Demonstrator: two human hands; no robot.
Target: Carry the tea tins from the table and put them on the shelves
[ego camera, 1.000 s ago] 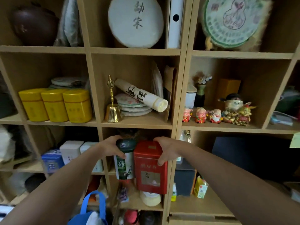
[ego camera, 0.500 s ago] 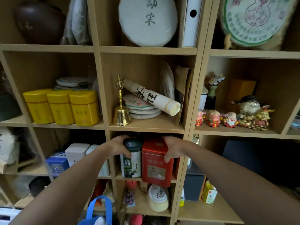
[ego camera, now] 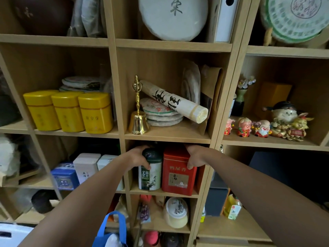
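Observation:
A round green-and-white tea tin with a dark lid stands upright in the middle compartment of the wooden shelf unit. My left hand is closed over its lid and upper left side. Right beside it, touching, stands a red square tea tin. My right hand grips the red tin's top right corner. Both tins appear to rest on the shelf board. The table is out of view.
Three yellow tins sit one compartment up and left. White and blue boxes fill the compartment left of the hands. Above the hands are a brass bell, tea cakes and a paper roll. A blue bag handle hangs below.
Both hands have carried the two tins deeper into the middle compartment and lowered them onto its board. The camera has moved closer to the shelf.

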